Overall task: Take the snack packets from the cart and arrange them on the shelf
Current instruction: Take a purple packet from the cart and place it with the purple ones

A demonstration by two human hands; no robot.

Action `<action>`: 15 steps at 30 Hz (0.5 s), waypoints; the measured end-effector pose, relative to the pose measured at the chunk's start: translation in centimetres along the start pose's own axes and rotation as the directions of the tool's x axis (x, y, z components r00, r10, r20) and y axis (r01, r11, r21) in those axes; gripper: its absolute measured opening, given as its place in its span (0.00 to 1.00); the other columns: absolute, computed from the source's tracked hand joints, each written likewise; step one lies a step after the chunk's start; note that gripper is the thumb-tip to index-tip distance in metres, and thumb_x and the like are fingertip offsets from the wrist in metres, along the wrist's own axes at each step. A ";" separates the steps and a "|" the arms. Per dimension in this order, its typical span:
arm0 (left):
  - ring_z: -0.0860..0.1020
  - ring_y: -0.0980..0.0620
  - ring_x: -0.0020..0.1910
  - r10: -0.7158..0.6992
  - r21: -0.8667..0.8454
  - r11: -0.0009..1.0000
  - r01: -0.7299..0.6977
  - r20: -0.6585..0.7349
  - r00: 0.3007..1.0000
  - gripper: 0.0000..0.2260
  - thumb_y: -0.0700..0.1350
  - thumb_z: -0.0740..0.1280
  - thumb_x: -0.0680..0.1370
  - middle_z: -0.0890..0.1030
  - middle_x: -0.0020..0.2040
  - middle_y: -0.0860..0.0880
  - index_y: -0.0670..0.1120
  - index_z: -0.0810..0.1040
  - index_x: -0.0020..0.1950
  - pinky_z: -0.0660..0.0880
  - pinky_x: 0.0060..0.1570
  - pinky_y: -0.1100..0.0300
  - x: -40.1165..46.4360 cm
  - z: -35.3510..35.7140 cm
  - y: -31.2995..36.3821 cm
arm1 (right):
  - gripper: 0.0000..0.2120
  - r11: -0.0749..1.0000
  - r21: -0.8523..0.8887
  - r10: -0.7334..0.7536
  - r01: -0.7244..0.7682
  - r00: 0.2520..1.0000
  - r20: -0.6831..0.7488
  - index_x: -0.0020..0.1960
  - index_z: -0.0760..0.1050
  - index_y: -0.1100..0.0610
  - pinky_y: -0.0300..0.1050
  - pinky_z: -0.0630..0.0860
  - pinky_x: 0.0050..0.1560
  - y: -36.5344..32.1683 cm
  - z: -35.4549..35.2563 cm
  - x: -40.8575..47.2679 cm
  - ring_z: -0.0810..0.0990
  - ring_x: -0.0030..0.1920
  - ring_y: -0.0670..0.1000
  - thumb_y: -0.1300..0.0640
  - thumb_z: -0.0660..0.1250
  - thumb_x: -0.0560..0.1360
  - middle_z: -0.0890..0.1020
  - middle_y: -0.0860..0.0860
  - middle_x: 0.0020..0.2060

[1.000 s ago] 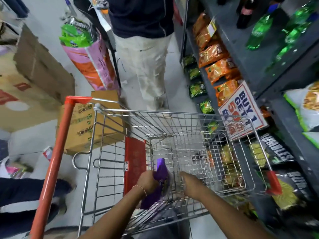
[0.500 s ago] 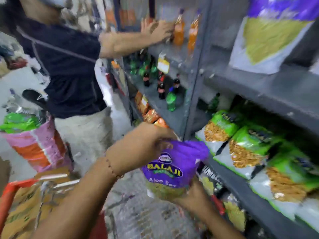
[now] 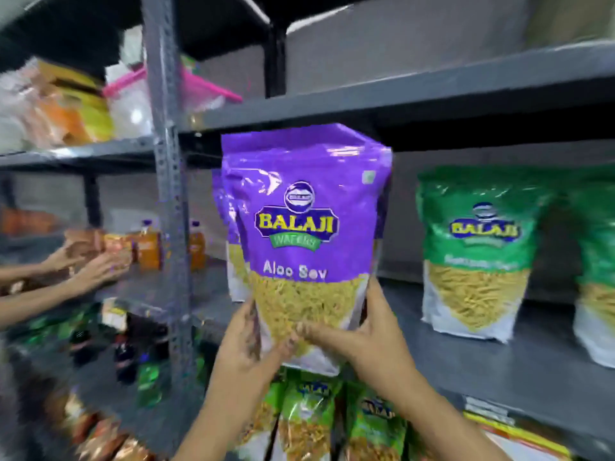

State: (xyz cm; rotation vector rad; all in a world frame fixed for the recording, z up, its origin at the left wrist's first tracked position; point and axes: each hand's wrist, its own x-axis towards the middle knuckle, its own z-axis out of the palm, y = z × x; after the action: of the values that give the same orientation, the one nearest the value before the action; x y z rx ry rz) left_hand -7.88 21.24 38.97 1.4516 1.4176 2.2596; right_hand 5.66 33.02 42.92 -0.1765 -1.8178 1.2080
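A purple Aloo Sev snack packet (image 3: 306,227) stands upright at the front edge of the grey shelf (image 3: 499,354). My left hand (image 3: 246,347) grips its lower left corner and my right hand (image 3: 372,334) holds its lower right side. Another purple packet (image 3: 229,227) stands just behind it, mostly hidden. To the right on the same shelf stands a green snack packet (image 3: 479,254), apart from the purple one. The cart is out of view.
A grey upright post (image 3: 169,194) divides the shelving. Left of it, another person's hands (image 3: 93,264) reach among orange drink bottles (image 3: 149,247). Green packets (image 3: 319,420) fill the shelf below. A second green packet (image 3: 599,277) sits at the far right.
My view rose from the cart to the shelf. Both hands lifted the purple packet out of the cart and up to the shelf edge, where it now stands upright.
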 end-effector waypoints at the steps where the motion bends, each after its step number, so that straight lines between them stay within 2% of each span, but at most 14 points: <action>1: 0.79 0.52 0.60 -0.023 -0.004 1.000 0.023 0.027 0.999 0.32 0.46 0.77 0.62 0.82 0.61 0.49 0.49 0.73 0.65 0.75 0.61 0.59 1.7 0.6 -0.9 | 0.34 0.999 -0.032 0.012 -0.013 1.000 -0.028 0.61 0.73 0.45 0.52 0.80 0.56 0.3 -0.7 1.4 0.84 0.56 0.50 0.59 0.84 0.59 0.85 0.47 0.55; 3: 0.81 0.54 0.55 -0.064 0.023 0.998 0.062 0.089 0.994 0.29 0.44 0.76 0.60 0.85 0.55 0.49 0.47 0.74 0.60 0.77 0.54 0.65 4.9 1.6 -2.5 | 0.32 0.995 -0.074 0.059 -0.062 0.997 -0.051 0.58 0.73 0.45 0.47 0.81 0.53 1.9 -1.8 3.7 0.84 0.52 0.47 0.57 0.84 0.59 0.85 0.48 0.54; 5: 0.82 0.57 0.53 -0.108 0.067 0.993 0.101 0.117 0.987 0.27 0.44 0.77 0.60 0.85 0.53 0.53 0.49 0.75 0.58 0.77 0.52 0.67 7.4 1.8 -4.8 | 0.29 0.983 -0.096 0.155 -0.156 0.988 -0.017 0.57 0.72 0.47 0.37 0.80 0.47 3.8 -2.4 5.6 0.83 0.45 0.40 0.60 0.82 0.63 0.85 0.49 0.54; 6: 0.81 0.57 0.53 -0.119 0.095 0.990 0.108 0.119 0.986 0.27 0.44 0.77 0.60 0.86 0.52 0.56 0.49 0.76 0.57 0.77 0.52 0.67 8.5 1.8 -5.9 | 0.29 0.976 -0.106 0.194 -0.192 0.981 0.003 0.59 0.71 0.48 0.34 0.79 0.46 4.5 -2.6 6.3 0.83 0.46 0.39 0.60 0.81 0.64 0.84 0.49 0.55; 8: 0.81 0.62 0.52 -0.148 0.147 0.981 0.128 0.135 0.980 0.25 0.41 0.76 0.62 0.85 0.51 0.61 0.50 0.75 0.57 0.76 0.52 0.70 10.2 2.0 -7.3 | 0.34 0.960 -0.153 0.241 -0.237 0.970 0.012 0.64 0.69 0.49 0.36 0.79 0.48 5.9 -2.6 7.8 0.82 0.52 0.44 0.55 0.82 0.63 0.83 0.49 0.57; 10: 0.81 0.68 0.50 -0.171 0.172 0.975 0.143 0.160 0.972 0.22 0.36 0.73 0.65 0.85 0.48 0.66 0.52 0.74 0.55 0.76 0.52 0.71 11.6 2.3 -8.2 | 0.39 0.947 -0.206 0.249 -0.247 0.968 -0.021 0.64 0.67 0.45 0.47 0.81 0.54 7.3 -2.6 9.2 0.83 0.56 0.49 0.47 0.82 0.58 0.83 0.48 0.57; 12: 0.80 0.68 0.50 -0.207 0.179 0.968 0.178 0.160 0.965 0.21 0.32 0.72 0.69 0.85 0.48 0.64 0.52 0.74 0.55 0.76 0.60 0.63 12.4 2.3 -9.1 | 0.41 0.939 -0.223 0.261 -0.264 0.964 -0.043 0.65 0.66 0.45 0.55 0.78 0.61 8.5 -2.3 10.2 0.81 0.59 0.51 0.43 0.81 0.56 0.82 0.47 0.59; 15: 0.81 0.63 0.54 -0.217 0.211 0.960 0.183 0.155 0.964 0.19 0.36 0.71 0.71 0.82 0.57 0.56 0.51 0.75 0.58 0.72 0.67 0.50 13.3 2.0 -10.1 | 0.39 0.929 -0.242 0.271 -0.279 0.960 -0.066 0.69 0.64 0.50 0.50 0.75 0.64 8.4 -2.0 10.9 0.79 0.62 0.51 0.51 0.80 0.64 0.80 0.48 0.61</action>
State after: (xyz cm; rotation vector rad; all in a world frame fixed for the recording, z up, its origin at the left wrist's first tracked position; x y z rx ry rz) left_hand -17.25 35.15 40.45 1.4436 1.6825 1.8663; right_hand -1.95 44.63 43.08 -0.6086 -1.9598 1.1514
